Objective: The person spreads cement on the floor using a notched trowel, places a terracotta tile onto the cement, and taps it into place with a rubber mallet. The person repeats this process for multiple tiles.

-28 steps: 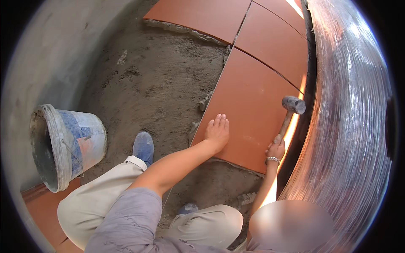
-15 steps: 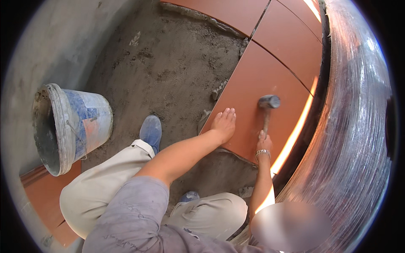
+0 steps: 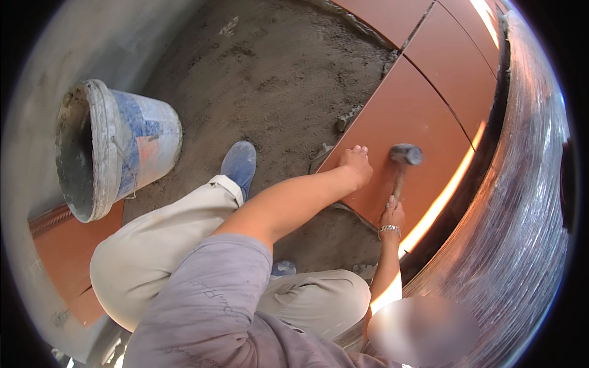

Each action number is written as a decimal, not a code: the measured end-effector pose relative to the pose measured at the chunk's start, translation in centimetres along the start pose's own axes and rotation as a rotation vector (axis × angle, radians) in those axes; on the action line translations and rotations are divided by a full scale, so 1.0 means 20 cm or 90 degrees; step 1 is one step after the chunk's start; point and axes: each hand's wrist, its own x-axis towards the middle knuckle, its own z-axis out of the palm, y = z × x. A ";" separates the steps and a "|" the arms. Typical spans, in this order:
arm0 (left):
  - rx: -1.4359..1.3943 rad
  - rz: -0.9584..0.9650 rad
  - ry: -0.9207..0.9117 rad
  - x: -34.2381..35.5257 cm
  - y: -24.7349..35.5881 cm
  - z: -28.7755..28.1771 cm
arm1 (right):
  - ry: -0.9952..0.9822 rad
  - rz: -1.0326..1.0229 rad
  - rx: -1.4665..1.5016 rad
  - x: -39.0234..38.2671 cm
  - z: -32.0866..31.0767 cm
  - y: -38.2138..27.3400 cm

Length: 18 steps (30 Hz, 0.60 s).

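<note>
My right hand [image 3: 392,214] grips the wooden handle of a mallet [image 3: 406,154], with a metal bracelet at the wrist. The mallet's dark grey head is over a large reddish-brown floor tile [image 3: 423,113]; whether it touches the surface I cannot tell. To its left, my left hand [image 3: 357,167] is at the same tile near its left edge, holding nothing, the fingers partly bent and foreshortened. Wet grey mortar shows along the tile's left and near edges.
A mortar-stained bucket [image 3: 144,138] lies tilted at left, its mouth facing the wall. Rough grey mortar [image 3: 276,73] covers the floor beyond my blue shoe [image 3: 239,165]. More tiles [image 3: 451,58] lie farther off. A plastic-wrapped bulk [image 3: 503,214] stands along the right.
The view has shifted, so most things sit farther right in the picture. My left hand's fingers, earlier flat on the tile, are now more bent. My right hand still grips the mallet.
</note>
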 end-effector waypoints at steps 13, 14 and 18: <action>0.044 -0.068 0.062 0.01 0.09 0.21 | -0.120 0.158 0.108 -0.07 0.01 0.01; 0.027 -0.072 0.069 0.01 0.09 0.21 | -0.126 0.163 0.111 -0.08 0.01 -0.01; -0.006 -0.074 0.091 0.00 0.09 0.21 | -0.081 0.136 0.058 -0.10 0.01 -0.02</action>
